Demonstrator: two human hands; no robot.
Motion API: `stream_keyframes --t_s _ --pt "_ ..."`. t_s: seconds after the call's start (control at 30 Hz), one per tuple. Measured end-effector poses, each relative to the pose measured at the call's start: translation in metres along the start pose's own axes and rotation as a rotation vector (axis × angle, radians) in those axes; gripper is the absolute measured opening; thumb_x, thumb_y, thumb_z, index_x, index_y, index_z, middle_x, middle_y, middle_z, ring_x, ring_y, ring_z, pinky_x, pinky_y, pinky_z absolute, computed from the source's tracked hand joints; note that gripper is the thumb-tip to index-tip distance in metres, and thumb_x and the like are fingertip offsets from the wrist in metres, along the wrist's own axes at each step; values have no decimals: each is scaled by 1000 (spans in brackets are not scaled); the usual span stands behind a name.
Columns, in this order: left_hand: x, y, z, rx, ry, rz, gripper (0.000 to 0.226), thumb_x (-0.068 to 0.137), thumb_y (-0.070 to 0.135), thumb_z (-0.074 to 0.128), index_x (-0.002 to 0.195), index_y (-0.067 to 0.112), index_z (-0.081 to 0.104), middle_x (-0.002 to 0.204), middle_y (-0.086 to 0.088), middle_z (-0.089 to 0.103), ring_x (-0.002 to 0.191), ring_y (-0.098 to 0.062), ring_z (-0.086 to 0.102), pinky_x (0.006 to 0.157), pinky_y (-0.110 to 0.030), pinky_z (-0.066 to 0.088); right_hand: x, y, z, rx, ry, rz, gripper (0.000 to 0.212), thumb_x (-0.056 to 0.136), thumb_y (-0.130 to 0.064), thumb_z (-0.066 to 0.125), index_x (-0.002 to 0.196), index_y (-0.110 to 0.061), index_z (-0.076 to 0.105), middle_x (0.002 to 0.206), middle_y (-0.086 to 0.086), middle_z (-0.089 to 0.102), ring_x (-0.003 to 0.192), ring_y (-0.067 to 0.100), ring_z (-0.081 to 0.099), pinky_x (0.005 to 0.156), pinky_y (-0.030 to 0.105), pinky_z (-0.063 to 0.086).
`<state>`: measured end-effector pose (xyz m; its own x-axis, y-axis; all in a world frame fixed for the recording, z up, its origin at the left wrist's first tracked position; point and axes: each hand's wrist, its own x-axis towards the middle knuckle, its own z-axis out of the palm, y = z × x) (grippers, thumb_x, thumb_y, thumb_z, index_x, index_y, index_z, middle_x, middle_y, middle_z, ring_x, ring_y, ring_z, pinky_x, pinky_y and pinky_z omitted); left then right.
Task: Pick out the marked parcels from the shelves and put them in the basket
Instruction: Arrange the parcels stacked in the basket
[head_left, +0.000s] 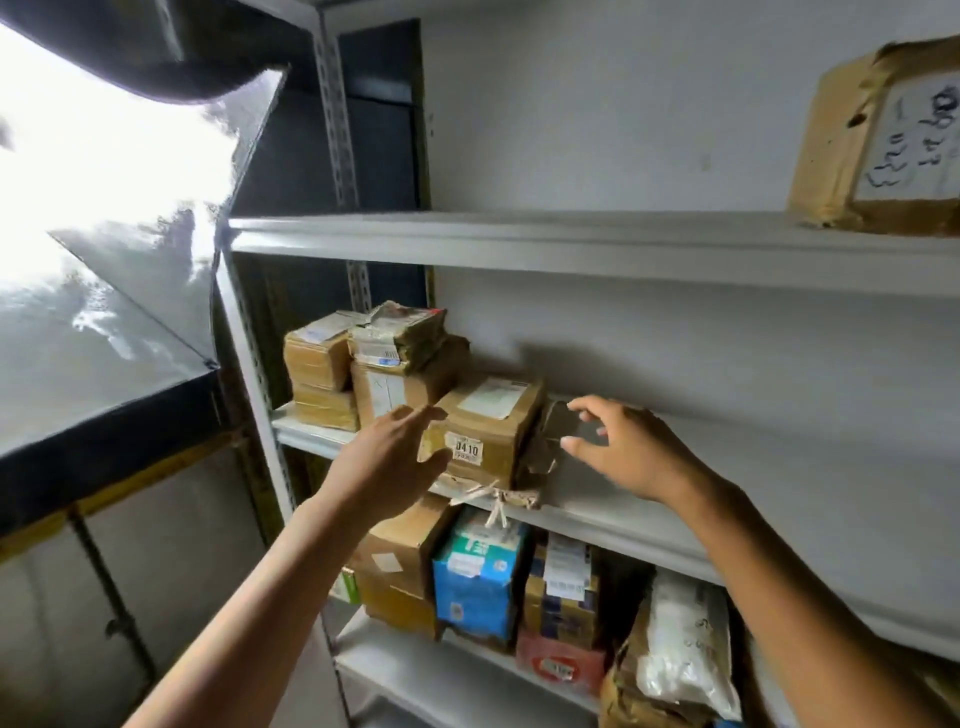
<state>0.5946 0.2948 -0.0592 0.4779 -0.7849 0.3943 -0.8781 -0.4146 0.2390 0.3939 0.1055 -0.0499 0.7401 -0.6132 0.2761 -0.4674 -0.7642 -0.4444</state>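
A brown cardboard parcel (493, 431) with a white label and a sticker reading 0410 lies on the middle shelf (649, 525). My left hand (387, 465) is at its left front corner, fingers spread and relaxed, about touching the box. My right hand (621, 447) hovers just right of the parcel with fingers spread, over a torn cardboard flap (553, 441). Neither hand grips anything. No basket is in view.
Stacked taped parcels (363, 364) sit at the shelf's left end. A large labelled box (878, 140) stands on the upper shelf at right. The lower shelf holds a blue carton (478, 577), brown boxes and a white bag (685, 649). A bright softbox light (104, 208) hangs left.
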Motion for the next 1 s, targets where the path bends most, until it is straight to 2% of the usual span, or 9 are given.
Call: stream_keyframes --t_s 0.13,0.3,0.5,0.6,0.7,0.8,0.9,1.0 --pt "28 -38 6 -64 19 -9 50 96 44 58 142 33 44 135 0 56 114 -16 58 84 -27 47 32 -17 28 35 33 31 50 92 -45 63 138 -30 51 136 -3 58 120 18 57 96 34 48" --pt "59 -57 35 -143 -12 -26 50 94 48 58 140 29 47 133 -3 57 110 -18 61 86 -31 52 63 -11 55 95 61 97 50 92 -43 64 138 -28 51 139 -1 57 121 20 57 96 34 48" --pt "96 -59 71 -219 -21 -90 54 94 55 54 141 28 48 134 -4 55 109 -19 59 87 -38 54 101 14 83 186 13 174 59 89 -53 63 140 -30 48 140 -1 55 121 22 56 97 35 47" --pt "112 -58 86 -251 -45 -117 56 93 57 53 140 27 48 134 -4 56 105 -16 57 82 -33 51 117 23 95 293 -9 220 68 87 -53 66 144 -25 44 145 0 51 129 20 51 98 31 41" --pt "123 -60 98 -315 -68 -147 60 92 56 57 141 22 48 132 -6 59 106 -14 54 81 -28 45 127 26 106 369 -47 223 70 87 -50 68 146 -23 41 147 0 48 133 15 45 93 25 32" --pt "130 -64 103 -392 -94 -192 70 90 53 62 146 16 44 132 -8 59 112 -20 58 85 -31 50 131 28 110 442 -35 239 68 86 -45 71 143 -24 42 145 0 48 122 8 44 91 24 31" --pt "136 -68 106 -499 -139 -228 68 86 49 69 142 16 47 129 -8 60 110 -22 60 87 -36 54 134 30 112 515 -25 276 71 82 -45 75 142 -28 41 148 -1 44 127 12 43 94 28 35" --pt "137 -68 103 -657 -197 -276 89 66 62 68 140 18 44 129 -7 60 108 -25 63 89 -46 56 133 31 115 601 -9 320 75 80 -46 77 143 -29 42 149 -2 43 118 10 44 92 30 38"
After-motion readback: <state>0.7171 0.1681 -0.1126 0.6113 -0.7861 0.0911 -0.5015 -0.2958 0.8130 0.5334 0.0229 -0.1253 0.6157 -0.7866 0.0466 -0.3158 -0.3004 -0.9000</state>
